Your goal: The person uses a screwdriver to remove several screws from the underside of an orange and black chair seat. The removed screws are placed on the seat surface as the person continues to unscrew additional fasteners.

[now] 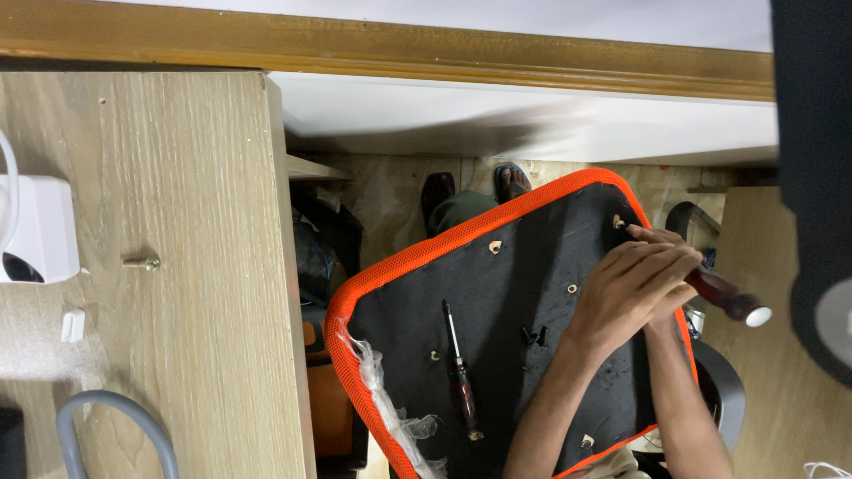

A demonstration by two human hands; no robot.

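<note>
My fingers (661,257) close over a red-handled screwdriver (729,297), left hand (635,293) covering the right hand (679,306), tip hidden at the seat's (497,310) two o'clock corner. The seat's black underside is rimmed in orange. A spare screwdriver (459,368) lies at six. The desk (177,266) is at nine.

Black seat panel (506,310), orange mesh edging (399,266); dark-red screwdriver handle (723,294).

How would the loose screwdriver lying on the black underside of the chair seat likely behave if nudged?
The loose screwdriver has a round handle and thin shaft, so it would probably roll or slide. The chair seat looks tilted, which may send it downhill. It seems rigid and fairly light.
</note>
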